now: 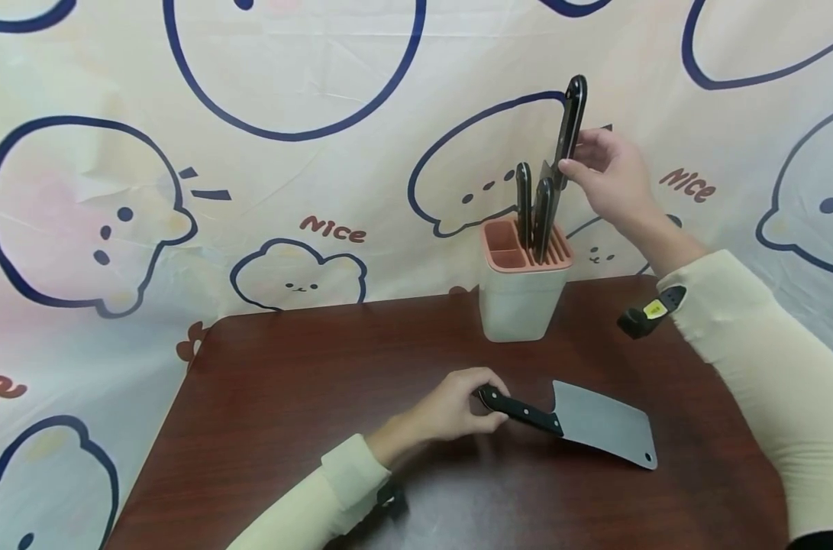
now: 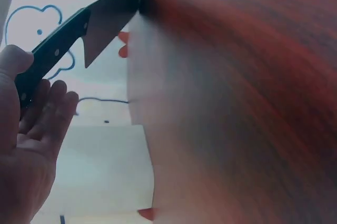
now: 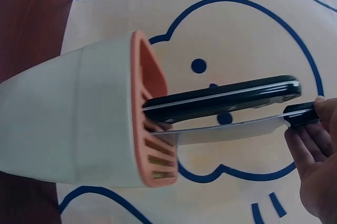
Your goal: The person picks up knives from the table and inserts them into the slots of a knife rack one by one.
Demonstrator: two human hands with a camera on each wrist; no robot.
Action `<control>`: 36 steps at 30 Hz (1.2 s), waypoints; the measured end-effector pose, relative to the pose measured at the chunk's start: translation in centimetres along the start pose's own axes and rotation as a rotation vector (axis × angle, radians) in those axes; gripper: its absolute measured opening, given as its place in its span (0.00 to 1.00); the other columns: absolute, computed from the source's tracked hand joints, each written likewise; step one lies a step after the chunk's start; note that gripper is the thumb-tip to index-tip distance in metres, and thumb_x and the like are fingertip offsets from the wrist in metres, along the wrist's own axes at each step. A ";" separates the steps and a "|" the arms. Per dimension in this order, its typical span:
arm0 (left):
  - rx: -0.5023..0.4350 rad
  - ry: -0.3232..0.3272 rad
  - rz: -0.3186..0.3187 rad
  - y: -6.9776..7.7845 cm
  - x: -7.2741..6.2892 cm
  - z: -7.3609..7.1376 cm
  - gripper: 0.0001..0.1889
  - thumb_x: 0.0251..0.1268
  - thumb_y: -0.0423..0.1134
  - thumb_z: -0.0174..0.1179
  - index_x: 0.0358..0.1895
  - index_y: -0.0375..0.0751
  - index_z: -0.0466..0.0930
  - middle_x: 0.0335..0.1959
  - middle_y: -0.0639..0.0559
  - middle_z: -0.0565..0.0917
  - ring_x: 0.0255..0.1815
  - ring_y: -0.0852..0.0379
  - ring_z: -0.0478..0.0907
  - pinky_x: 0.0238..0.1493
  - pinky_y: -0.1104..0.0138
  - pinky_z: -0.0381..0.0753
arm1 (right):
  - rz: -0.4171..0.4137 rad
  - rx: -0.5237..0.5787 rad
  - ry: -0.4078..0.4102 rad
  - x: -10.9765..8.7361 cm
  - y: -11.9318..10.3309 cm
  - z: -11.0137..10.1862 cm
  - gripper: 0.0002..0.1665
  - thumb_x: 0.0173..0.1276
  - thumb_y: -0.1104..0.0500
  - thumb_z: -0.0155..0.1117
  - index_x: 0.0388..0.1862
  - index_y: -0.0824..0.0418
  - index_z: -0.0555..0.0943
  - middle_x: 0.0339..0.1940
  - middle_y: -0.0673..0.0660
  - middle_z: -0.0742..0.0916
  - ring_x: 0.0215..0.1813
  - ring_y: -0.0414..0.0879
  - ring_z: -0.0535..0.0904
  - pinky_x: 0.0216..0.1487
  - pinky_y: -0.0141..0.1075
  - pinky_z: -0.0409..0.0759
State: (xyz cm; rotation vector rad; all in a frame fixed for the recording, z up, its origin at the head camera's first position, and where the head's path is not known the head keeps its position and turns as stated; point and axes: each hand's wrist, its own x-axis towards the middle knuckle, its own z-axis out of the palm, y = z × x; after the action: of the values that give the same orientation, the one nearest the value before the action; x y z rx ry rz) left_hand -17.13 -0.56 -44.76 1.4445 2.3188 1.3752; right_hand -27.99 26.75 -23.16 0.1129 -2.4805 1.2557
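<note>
My left hand [image 1: 450, 405] pinches the end of the black handle of a cleaver [image 1: 605, 424]. Its wide blade points right; in the left wrist view the handle is raised off the table and the blade's far end is at or near the surface. Higher up, my right hand [image 1: 611, 172] grips the lower handle of a black-handled knife [image 3: 229, 132] between thumb and fingers. That knife stands nearly upright, its blade partly inside a slot of the white knife holder [image 1: 519, 305] with a pink top. The blade's lower part is hidden in the holder.
Two more black-handled knives [image 1: 523, 198] stand in the holder, beside the held one. The brown table [image 1: 285, 382] ends at a back edge against a cartoon-printed cloth [image 1: 306, 176]. A dark wrist device [image 1: 643, 317] hangs under my right sleeve.
</note>
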 end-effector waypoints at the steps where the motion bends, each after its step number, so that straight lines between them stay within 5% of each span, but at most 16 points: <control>1: -0.015 0.012 -0.005 0.0 0.0 -0.2 0.14 0.57 0.30 0.72 0.44 0.42 0.81 0.38 0.55 0.83 0.37 0.68 0.76 0.41 0.67 0.83 | 0.003 -0.008 -0.008 0.0 0.2 0.1 0.32 0.78 0.50 0.59 0.76 0.57 0.68 0.68 0.61 0.80 0.72 0.52 0.73 0.75 0.46 0.65; 5: -0.081 0.065 -0.043 0.3 -0.2 -1.2 0.15 0.58 0.28 0.71 0.49 0.38 0.82 0.41 0.52 0.84 0.39 0.65 0.78 0.43 0.72 0.81 | 0.013 -0.028 -0.045 -0.2 1.2 0.7 0.33 0.78 0.51 0.59 0.77 0.59 0.67 0.68 0.63 0.80 0.70 0.54 0.75 0.72 0.49 0.70; 19: -0.334 0.274 -0.015 2.3 -0.4 -4.7 0.20 0.64 0.27 0.67 0.59 0.35 0.81 0.45 0.47 0.83 0.44 0.54 0.83 0.50 0.56 0.86 | -0.006 0.000 -0.165 -1.4 4.4 1.9 0.27 0.80 0.57 0.56 0.74 0.63 0.70 0.65 0.67 0.81 0.67 0.60 0.77 0.71 0.56 0.70; 36: -0.208 0.401 0.017 5.3 -0.9 -10.5 0.24 0.65 0.28 0.66 0.64 0.35 0.79 0.50 0.45 0.84 0.43 0.51 0.85 0.48 0.59 0.87 | -0.006 0.025 -0.229 -1.7 6.4 3.1 0.25 0.81 0.59 0.55 0.73 0.65 0.70 0.63 0.69 0.81 0.67 0.64 0.76 0.71 0.60 0.67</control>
State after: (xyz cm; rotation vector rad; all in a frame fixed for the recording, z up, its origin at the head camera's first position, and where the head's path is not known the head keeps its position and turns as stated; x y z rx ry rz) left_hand -18.15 -7.17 -35.08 1.2222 2.2822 2.0010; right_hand -28.73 28.00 -30.38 0.2848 -2.6534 1.3386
